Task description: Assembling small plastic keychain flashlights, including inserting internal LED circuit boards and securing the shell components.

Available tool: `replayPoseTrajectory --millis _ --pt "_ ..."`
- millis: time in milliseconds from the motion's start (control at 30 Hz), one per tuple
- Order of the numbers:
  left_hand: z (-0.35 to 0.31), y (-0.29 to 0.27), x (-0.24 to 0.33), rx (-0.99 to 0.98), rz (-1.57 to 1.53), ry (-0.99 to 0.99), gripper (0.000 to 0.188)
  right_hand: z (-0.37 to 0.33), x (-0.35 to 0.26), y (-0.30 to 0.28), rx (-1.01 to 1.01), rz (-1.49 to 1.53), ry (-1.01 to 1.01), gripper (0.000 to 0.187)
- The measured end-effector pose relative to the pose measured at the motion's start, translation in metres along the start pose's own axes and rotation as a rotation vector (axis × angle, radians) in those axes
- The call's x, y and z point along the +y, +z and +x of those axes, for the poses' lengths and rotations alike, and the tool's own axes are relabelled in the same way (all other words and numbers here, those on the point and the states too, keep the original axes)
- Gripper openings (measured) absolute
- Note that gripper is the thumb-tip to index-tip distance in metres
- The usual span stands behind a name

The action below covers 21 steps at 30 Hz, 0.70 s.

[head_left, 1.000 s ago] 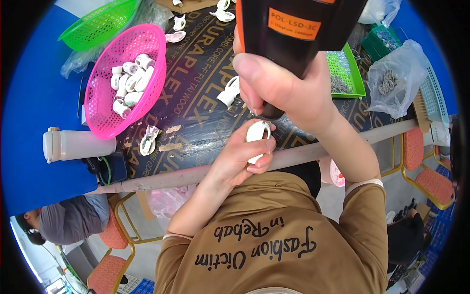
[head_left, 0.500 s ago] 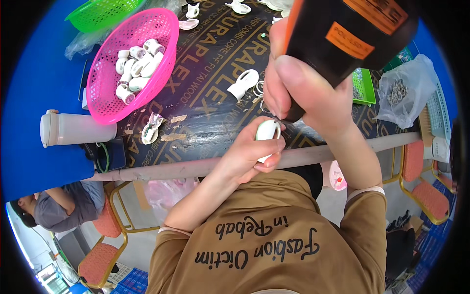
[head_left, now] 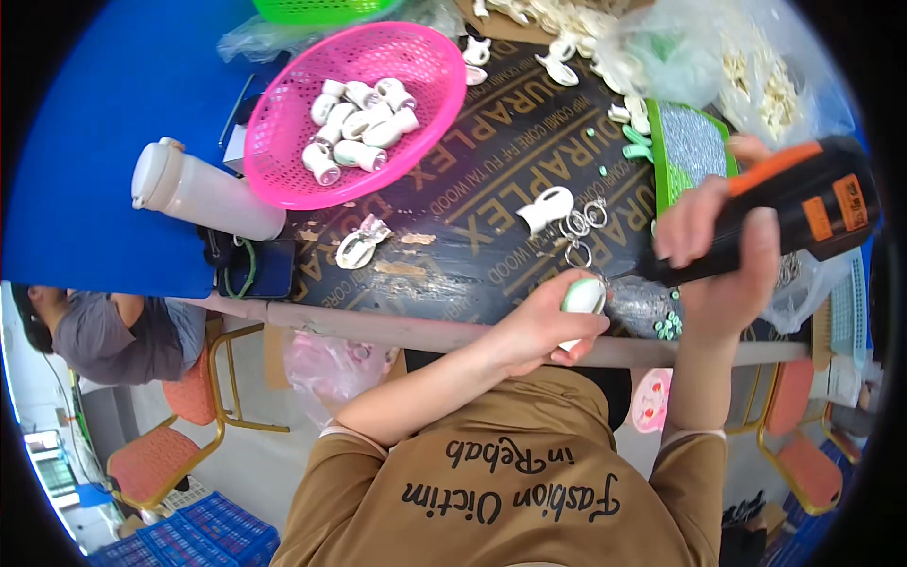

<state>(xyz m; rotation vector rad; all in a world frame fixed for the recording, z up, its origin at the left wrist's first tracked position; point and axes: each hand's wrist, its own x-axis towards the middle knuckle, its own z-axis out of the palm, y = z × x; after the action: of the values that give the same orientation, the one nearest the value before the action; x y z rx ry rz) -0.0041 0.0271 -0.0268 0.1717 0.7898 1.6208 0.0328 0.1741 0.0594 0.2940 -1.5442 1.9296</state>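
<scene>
My left hand (head_left: 540,329) grips a small white plastic casing (head_left: 584,299) with a green edge, held at the table's front edge. In my right hand (head_left: 718,250) is a black and orange electric screwdriver (head_left: 803,213), tilted, its thin bit pointing left at the casing. The bit's tip is close to the casing's right side; whether it touches I cannot tell. Just beyond my left hand lie several metal key rings (head_left: 578,227) and another white casing (head_left: 546,209). Further left sits a white part with a crumpled clear piece (head_left: 362,243).
A pink basket (head_left: 274,175) holds several white casings at the left, beside a white bottle (head_left: 208,194). A green tray (head_left: 663,165) contains small silvery pieces. Small green parts (head_left: 669,327) lie below the screwdriver. Plastic bags (head_left: 666,52) and white parts fill the back right.
The screwdriver has swung from nearly upright to a flatter tilt, down and to the right. My left hand still holds the casing. The whole view has shifted, showing more of the table's right side.
</scene>
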Motion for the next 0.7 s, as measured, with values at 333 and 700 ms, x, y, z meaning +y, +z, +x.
replayPoseTrajectory --millis 333,700 --pt "-0.024 0.000 0.003 0.059 0.249 0.242 0.026 0.037 0.015 -0.093 0.479 -0.369 -0.081 0.013" --pt "-0.092 -0.082 0.213 0.891 1.805 1.104 0.036 0.012 0.018 -0.106 0.401 -0.474 -0.034 0.025"
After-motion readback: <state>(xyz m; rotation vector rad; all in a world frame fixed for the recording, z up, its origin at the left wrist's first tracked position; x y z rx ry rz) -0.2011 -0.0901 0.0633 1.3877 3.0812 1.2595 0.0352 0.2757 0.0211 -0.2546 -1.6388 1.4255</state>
